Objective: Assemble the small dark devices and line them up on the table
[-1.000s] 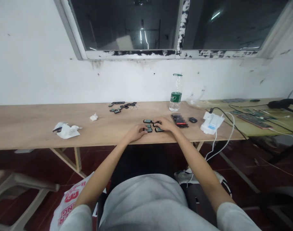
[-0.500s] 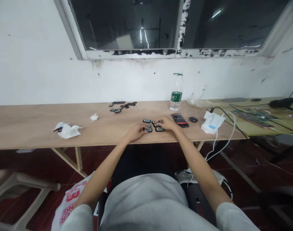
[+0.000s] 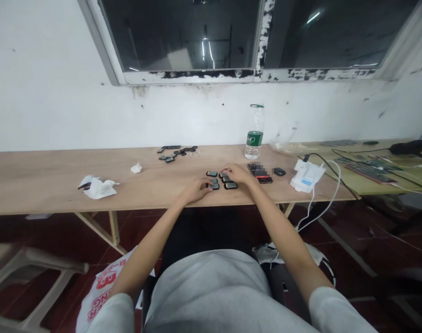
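Note:
Several small black rounded cases with grey-green panels lie in two short columns at the table's front. My left hand (image 3: 197, 189) rests beside the left column, its bent fingers and thumb on a middle case (image 3: 214, 181). Right below it is another case (image 3: 214, 187), and farther back lies a case (image 3: 211, 174) that neither hand touches. My right hand (image 3: 236, 173) reaches over the back of the right column, fingertips bent down on a case (image 3: 224, 175) that they partly cover. Nearer me in that column lies a case (image 3: 230, 185).
Behind are a heap of dark pieces (image 3: 178, 152) and small light bits (image 3: 196, 153). A water bottle (image 3: 254, 138), a phone (image 3: 259, 173), a black earbud-like case (image 3: 279, 171) and a white cabled box (image 3: 306, 175) stand right. Crumpled tissues (image 3: 100, 188) lie left.
My right hand has shifted slightly back and left, uncovering more of the right column's middle. My left hand stays almost in place.

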Demonstrator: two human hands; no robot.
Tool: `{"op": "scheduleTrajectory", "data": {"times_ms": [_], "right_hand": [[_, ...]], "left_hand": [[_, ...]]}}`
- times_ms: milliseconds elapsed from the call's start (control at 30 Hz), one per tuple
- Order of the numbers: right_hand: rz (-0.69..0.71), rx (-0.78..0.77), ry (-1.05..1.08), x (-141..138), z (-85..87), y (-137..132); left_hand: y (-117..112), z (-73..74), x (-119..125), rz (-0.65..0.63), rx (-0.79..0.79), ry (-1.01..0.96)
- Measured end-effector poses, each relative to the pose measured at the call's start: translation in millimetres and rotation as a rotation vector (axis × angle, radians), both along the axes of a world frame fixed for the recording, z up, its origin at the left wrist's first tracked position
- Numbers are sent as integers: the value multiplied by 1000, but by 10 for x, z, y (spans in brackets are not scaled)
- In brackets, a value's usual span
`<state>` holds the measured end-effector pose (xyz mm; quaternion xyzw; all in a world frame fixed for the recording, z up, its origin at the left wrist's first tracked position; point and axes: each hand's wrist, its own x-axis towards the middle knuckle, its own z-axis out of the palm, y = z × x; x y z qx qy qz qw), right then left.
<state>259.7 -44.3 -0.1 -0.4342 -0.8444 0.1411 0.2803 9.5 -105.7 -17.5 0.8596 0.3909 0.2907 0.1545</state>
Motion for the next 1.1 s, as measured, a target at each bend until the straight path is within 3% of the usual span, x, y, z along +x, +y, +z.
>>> {"op": "scheduleTrajectory", "data": {"times_ms": [167,533,733,900,1100], "right_hand": [[184,15,-75,-255,-10,199],[191,-48,-97,-281,-44,189],[41,36,99,-28,-3,-34],[32,-69,77,252,-11,-340],[41,-192,2,451,3,-429]], "left_hand": [[8,-2,-14,-6,1,14],[-45,54,4,21,-25,31],[-31,77,-48,-17,-58,-17],[71,135,-238,26,-87,-141],[147,120,-402,114,-74,-36]]}}
